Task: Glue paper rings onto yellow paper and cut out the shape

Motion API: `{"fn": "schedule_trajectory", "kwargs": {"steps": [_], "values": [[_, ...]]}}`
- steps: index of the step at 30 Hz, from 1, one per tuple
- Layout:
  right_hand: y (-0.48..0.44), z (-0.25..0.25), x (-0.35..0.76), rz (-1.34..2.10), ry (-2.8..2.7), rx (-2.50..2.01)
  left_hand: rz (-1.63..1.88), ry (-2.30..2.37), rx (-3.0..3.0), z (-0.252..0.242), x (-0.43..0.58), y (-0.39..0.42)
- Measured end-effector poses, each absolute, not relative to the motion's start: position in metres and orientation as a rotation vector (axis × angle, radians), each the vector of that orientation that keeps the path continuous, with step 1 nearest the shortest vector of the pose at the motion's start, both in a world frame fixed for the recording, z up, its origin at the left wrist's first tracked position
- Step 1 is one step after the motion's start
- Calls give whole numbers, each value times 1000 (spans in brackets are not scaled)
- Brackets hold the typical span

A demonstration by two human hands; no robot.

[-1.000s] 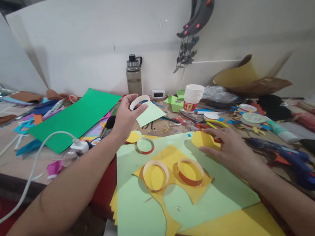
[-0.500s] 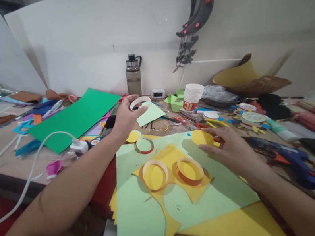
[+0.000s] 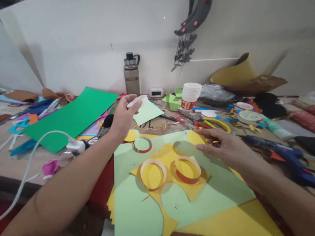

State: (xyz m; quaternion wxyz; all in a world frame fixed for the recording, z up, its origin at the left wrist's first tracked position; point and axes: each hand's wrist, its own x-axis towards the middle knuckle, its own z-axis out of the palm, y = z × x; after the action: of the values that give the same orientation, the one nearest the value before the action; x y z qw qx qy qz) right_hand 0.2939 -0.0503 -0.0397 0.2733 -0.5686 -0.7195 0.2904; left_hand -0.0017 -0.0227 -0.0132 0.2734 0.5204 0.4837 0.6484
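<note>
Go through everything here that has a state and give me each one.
Left hand: closed on a white paper piece.
Right hand: pinching a yellow disc.
Bottle: upright, lid on.
Paper cups: stacked.
Yellow sheet: cut, round piece missing.
Two rings: resting on that sheet.
Glue gun: lying on its side.

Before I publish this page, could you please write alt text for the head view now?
A person's right hand holds a yellow disc at the far side of a light-green sheet, while the left hand holds a white curved piece. Two rings rest on a cut yellow sheet, nearer the viewer.
</note>
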Motion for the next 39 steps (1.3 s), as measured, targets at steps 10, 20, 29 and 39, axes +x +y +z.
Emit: {"fn": "schedule_trajectory", "kwargs": {"steps": [10,20,29,39], "values": [[-60,-29,296,1041,-2085,-1233,1721,1265,1428,-13,0,-25],[-53,-36,285,897,-2137,-1278,1447,1300,1521,-16,7,-29],[-44,-17,250,804,-2315,-1120,1558,1391,1518,-23,-1,-23],[-25,-36,265,453,-2203,-1432,1450,1361,1667,-29,1,-24]]}}
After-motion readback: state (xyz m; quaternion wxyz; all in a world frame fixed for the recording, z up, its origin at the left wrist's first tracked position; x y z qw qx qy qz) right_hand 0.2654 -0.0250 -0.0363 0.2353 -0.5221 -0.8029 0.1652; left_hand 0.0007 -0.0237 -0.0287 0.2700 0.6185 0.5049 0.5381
